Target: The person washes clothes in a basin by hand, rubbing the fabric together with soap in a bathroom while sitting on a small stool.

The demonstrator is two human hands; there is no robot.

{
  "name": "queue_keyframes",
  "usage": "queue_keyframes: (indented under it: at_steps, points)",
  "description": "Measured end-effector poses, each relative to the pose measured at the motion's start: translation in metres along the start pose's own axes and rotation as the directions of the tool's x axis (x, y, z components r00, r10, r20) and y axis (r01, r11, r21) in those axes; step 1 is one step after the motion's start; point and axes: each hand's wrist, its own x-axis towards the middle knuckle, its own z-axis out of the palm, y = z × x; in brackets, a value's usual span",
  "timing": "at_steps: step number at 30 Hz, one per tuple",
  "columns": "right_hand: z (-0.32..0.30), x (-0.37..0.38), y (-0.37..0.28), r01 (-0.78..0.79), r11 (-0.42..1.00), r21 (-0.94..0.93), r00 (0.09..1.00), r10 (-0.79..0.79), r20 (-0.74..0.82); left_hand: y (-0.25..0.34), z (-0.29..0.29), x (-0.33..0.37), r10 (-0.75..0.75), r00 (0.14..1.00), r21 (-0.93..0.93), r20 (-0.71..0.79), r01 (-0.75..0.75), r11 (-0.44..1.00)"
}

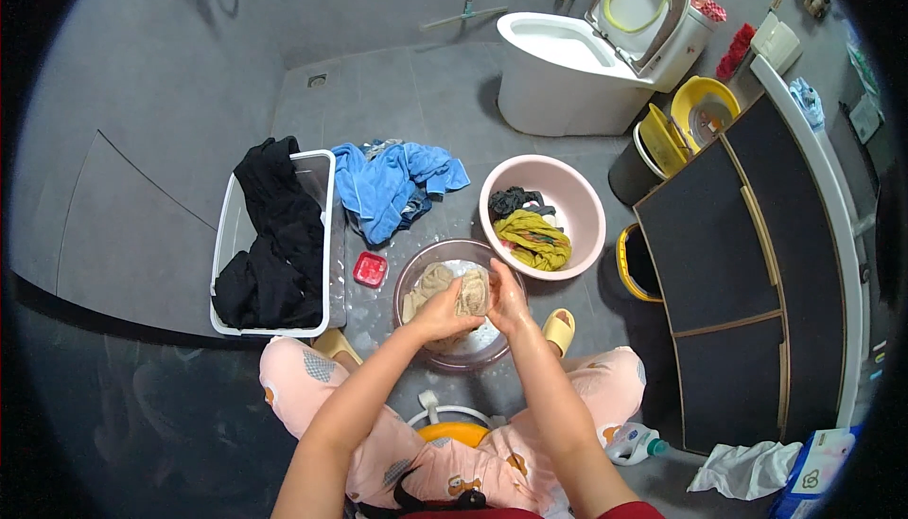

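Over a brownish see-through basin [409, 268] with whitish suds in it, I hold a wet beige cloth [472, 290]. My left hand [441, 314] grips the cloth from its left side. On the other side, my right hand [509, 305] has its fingers closed around the cloth's edge. Another beige part of the fabric [430, 282] lies in the basin; whether it is the same piece I cannot tell. A small red tray [370, 270] sits on the floor just left of the basin.
A pink basin [591, 207] holds yellow-green and dark clothes. Blue clothes [388, 183] lie behind. At left stands a white-rimmed tub [331, 235] with black clothes [279, 235]. A toilet [558, 93], yellow bucket [621, 254], dark cabinet [705, 282] and bottle [632, 443] are rightward.
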Motion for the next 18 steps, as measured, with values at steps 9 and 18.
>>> queue_keyframes:
  at_steps: [9, 18]
  points:
    - [-0.037, 0.014, 0.062, 0.447, 0.658, -0.606, 0.884, -0.430, 0.184, -0.018, -0.005, 0.012, -0.363, 0.927, -0.929, -0.100, 0.044, 0.367]
    - [-0.024, -0.005, 0.053, 0.268, 0.818, -0.509, 0.961, -0.261, 0.086, -0.026, -0.020, 0.012, -0.255, 0.827, -0.333, -0.502, 0.087, 0.939]
